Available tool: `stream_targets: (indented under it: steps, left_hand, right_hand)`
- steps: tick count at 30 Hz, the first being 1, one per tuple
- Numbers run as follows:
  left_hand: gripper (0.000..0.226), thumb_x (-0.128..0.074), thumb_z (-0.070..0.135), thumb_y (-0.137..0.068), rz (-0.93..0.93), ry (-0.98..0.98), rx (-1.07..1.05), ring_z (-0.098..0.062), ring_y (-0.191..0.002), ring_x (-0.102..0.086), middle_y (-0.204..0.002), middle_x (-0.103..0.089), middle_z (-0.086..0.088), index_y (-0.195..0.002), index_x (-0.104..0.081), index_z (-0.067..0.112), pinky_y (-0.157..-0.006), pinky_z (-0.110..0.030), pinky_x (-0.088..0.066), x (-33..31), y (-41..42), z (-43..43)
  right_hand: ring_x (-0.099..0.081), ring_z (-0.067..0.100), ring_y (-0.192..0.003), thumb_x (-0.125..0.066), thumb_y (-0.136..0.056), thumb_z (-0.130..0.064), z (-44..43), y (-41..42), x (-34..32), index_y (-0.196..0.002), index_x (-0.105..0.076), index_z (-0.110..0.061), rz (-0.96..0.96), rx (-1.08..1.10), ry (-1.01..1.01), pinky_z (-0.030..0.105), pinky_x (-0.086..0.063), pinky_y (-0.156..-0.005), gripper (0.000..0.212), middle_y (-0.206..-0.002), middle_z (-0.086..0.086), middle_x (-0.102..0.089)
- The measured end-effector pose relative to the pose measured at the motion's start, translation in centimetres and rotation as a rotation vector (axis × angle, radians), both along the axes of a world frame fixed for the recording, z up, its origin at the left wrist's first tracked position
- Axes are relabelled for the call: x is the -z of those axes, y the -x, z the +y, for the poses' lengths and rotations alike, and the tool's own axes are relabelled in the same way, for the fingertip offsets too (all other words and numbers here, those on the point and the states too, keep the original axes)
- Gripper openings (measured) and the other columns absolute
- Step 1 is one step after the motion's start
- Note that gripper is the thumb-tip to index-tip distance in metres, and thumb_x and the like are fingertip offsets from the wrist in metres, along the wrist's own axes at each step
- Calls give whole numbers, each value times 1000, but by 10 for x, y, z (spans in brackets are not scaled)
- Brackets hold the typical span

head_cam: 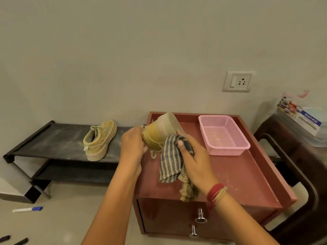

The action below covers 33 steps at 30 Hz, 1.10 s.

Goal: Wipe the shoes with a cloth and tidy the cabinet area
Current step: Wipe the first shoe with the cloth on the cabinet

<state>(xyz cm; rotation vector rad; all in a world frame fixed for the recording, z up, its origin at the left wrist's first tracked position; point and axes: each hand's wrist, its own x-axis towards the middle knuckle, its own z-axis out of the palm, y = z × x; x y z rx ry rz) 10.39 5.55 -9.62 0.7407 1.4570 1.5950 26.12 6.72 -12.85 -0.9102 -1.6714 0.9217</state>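
Observation:
My left hand point(132, 145) grips a dusty yellow shoe point(160, 132) held on its side above the reddish-brown cabinet point(244, 174), sole turned toward the wall. My right hand point(194, 156) clutches a blue and tan striped cloth point(172, 160) pressed against the shoe's side, and the cloth's loose end hangs down to the cabinet top. The second yellow shoe point(100, 140) stands upright on the top shelf of the low black shoe rack point(49, 140) to the left.
An empty pink mesh basket point(223, 134) sits at the cabinet's back right. A dark chair point(300, 156) with a boxed item point(300, 119) stands to the right. A blue-capped marker point(28, 209) and dark pens point(10, 240) lie on the floor. Two drawer knobs point(200, 216) face me.

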Motion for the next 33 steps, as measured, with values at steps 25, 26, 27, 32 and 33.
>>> stream_targets:
  steps: [25, 26, 27, 32, 33]
  left_hand:
    - [69, -72, 49, -63, 629, -417, 225, -7, -122, -51, -130, -53, 10, -126, -53, 31, -101, -39, -47, 10, -36, 5]
    - [69, -71, 50, -63, 621, -415, 233, -6, -124, -48, -133, -52, 10, -126, -52, 33, -103, -38, -45, 9, -38, 6]
    - [68, -71, 50, -63, 619, -412, 245, -6, -127, -46, -135, -50, 10, -127, -51, 36, -105, -38, -44, 9, -38, 7]
    - [75, -72, 53, -63, 595, -397, 277, -10, -129, -45, -138, -47, 6, -132, -51, 29, -107, -41, -41, 9, -37, 13]
    - [77, -73, 56, -63, 591, -393, 275, -9, -129, -45, -138, -46, 7, -131, -51, 31, -107, -41, -41, 10, -37, 13]
  right_hand:
    - [-58, -1, -105, -46, -88, -43, 7, -56, -42, -103, -61, -37, -13, 13, -190, 27, -47, -94, 22, -104, -24, -64]
    - [-60, 1, -102, -45, -87, -46, 8, -58, -41, -104, -61, -36, 3, 28, -156, 31, -49, -91, 25, -102, -20, -66]
    - [-60, 3, -103, -44, -88, -46, 6, -59, -42, -105, -61, -34, 6, 27, -163, 31, -49, -91, 27, -102, -17, -66]
    - [-56, 5, -113, -46, -92, -33, -2, -51, -50, -110, -62, -30, -45, -54, -317, 23, -43, -96, 24, -112, -18, -64]
    - [-57, 2, -109, -46, -92, -33, 1, -51, -50, -109, -62, -28, 12, -38, -251, 22, -44, -93, 23, -108, -18, -65]
